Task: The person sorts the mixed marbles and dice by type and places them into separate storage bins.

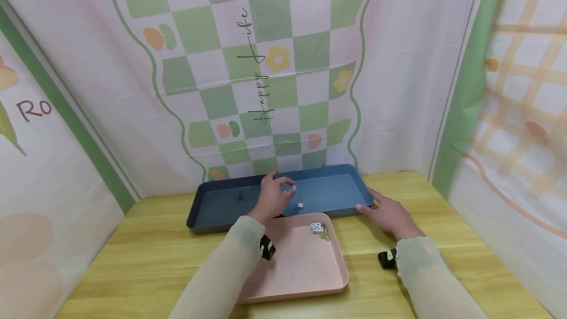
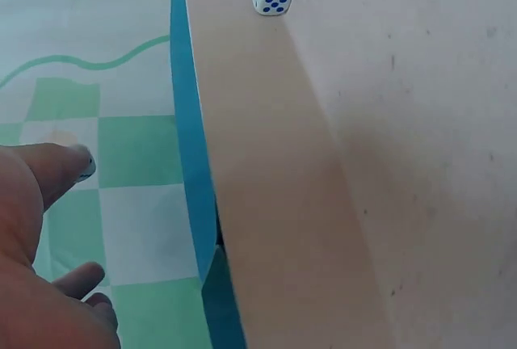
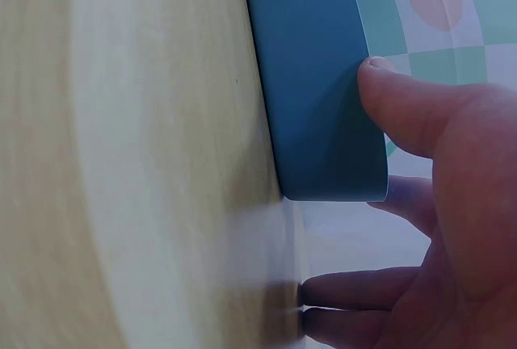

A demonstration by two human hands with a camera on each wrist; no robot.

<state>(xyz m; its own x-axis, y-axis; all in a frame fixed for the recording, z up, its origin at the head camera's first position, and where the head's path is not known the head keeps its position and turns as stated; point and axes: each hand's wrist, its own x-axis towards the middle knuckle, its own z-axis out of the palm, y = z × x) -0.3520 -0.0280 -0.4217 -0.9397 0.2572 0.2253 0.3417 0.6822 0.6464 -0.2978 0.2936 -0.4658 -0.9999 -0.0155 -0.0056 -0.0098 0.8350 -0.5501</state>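
Note:
My left hand (image 1: 271,196) reaches over the blue tray (image 1: 330,188) and pinches a small white die (image 1: 294,188) between thumb and index finger. Another white die (image 1: 300,206) lies in that tray, just below the pinched one. At the tray's right end my right hand (image 1: 392,214) grips the corner, thumb (image 3: 396,94) on the near rim and fingers around the end wall. The pink tray (image 1: 297,270) stands in front, under my left forearm. In its far right corner sit several white dice (image 1: 316,227) beside yellow-green pieces (image 1: 325,233).
A darker blue tray (image 1: 217,213) adjoins the blue one on the left, holding small dark blue pieces (image 1: 239,197). Behind both trays hangs a green-and-white checked curtain (image 1: 270,87). Wood-grain table (image 1: 155,255) surrounds the trays.

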